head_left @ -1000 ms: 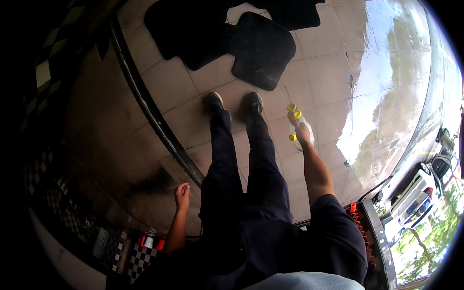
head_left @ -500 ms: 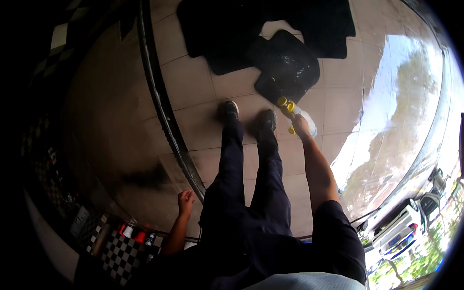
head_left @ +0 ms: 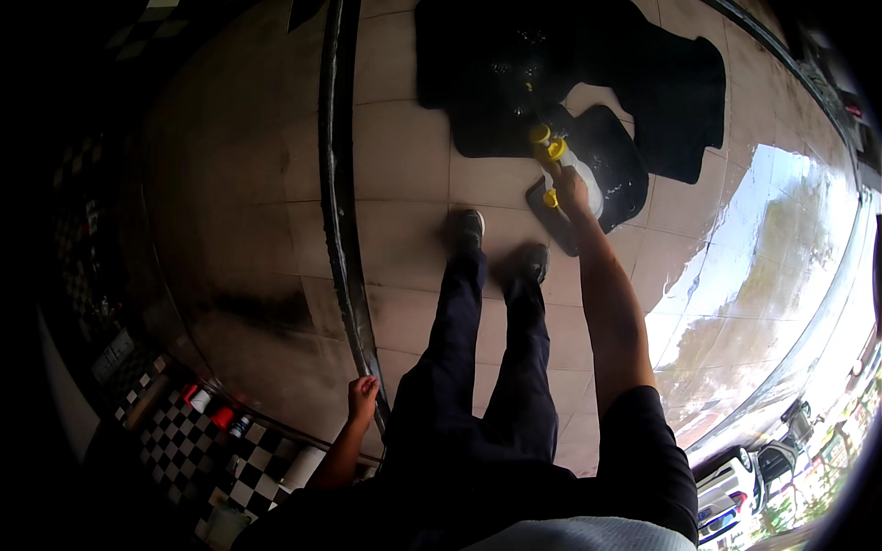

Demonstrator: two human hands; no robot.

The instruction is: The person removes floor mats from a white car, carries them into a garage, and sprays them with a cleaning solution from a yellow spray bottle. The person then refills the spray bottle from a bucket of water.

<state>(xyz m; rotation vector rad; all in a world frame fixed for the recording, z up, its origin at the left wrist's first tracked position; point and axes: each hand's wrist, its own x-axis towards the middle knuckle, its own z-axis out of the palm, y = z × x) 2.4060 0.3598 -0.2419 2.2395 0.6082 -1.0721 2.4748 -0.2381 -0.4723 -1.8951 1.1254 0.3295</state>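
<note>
- Head view: the tiled floor (head_left: 395, 239) is shining, apparently wet, at right; a shoe (head_left: 537, 264) straying there could slip.
- Black mats (head_left: 680, 83) are lying ahead; a toe catching their edges could cause a trip.
- The spray bottle (head_left: 589, 184) is hanging over the nearest mat; a loosening grip could drop it.
- The right hand (head_left: 571, 191) is wrapping round the bottle; wet fingers could slide.
- The left hand (head_left: 363, 395) is hanging near the thigh; I cannot tell whether its fingers are pressing together.
</note>
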